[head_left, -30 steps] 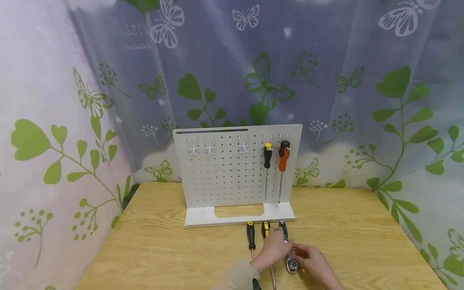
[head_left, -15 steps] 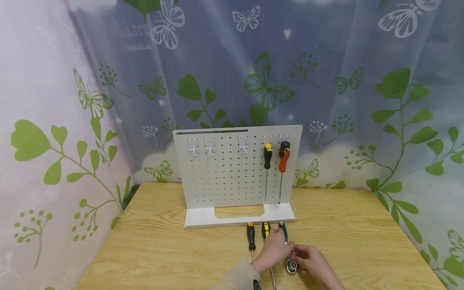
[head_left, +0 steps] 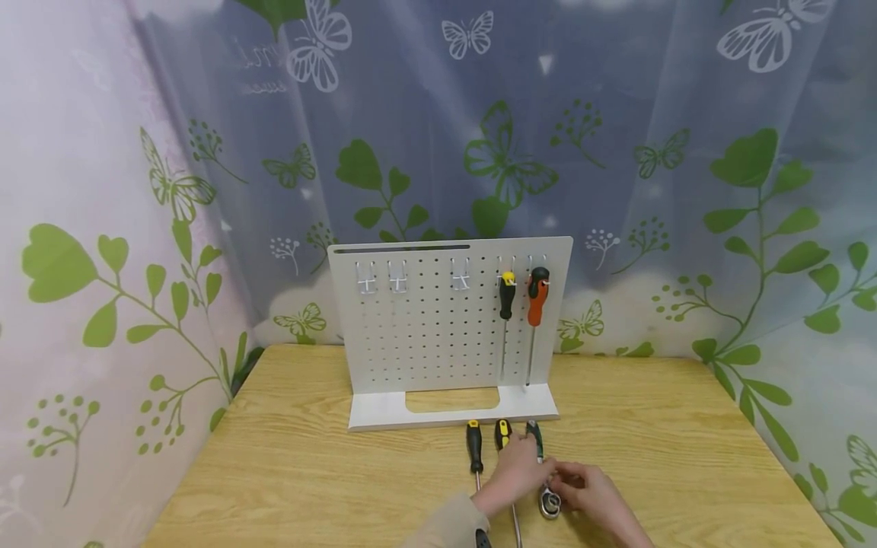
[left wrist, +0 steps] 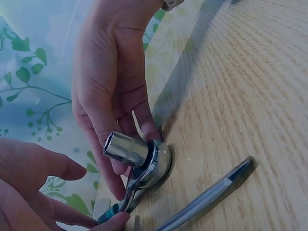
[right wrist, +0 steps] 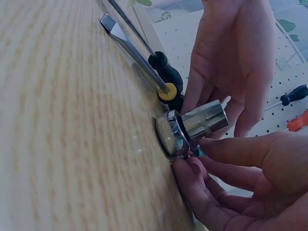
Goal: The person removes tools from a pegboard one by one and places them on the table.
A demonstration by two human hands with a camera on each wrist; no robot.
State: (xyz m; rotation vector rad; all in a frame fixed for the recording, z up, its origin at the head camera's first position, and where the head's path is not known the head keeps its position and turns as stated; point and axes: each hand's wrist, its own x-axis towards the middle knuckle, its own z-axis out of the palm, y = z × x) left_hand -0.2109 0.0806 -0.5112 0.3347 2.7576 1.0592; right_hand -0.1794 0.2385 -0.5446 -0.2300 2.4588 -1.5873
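A ratchet wrench (head_left: pixel 550 504) with a green and black grip lies on the table, its chrome head toward me. A shiny socket (left wrist: pixel 126 149) sits on the head, pointing up off the table. My left hand (head_left: pixel 515 473) reaches over the middle screwdriver (head_left: pixel 503 432) and pinches the ratchet's handle just below the grip. From the other side my right hand (head_left: pixel 591 495) holds the ratchet near its head, with fingertips (right wrist: pixel 185 173) at the neck and another finger alongside the socket. Part of the handle is hidden behind the fingers.
A black-handled screwdriver (head_left: pixel 474 447) lies left of the hands. The flat blade (right wrist: pixel 113 26) of the middle screwdriver runs beside the ratchet. Behind stands a white pegboard (head_left: pixel 438 327) bearing bare hooks (head_left: pixel 397 278), a black-and-yellow screwdriver (head_left: pixel 506 298) and an orange screwdriver (head_left: pixel 537 301).
The ratchet's head has shifted very slightly toward me. Both hands stay in nearly the same place on it, and the other tools have not moved.
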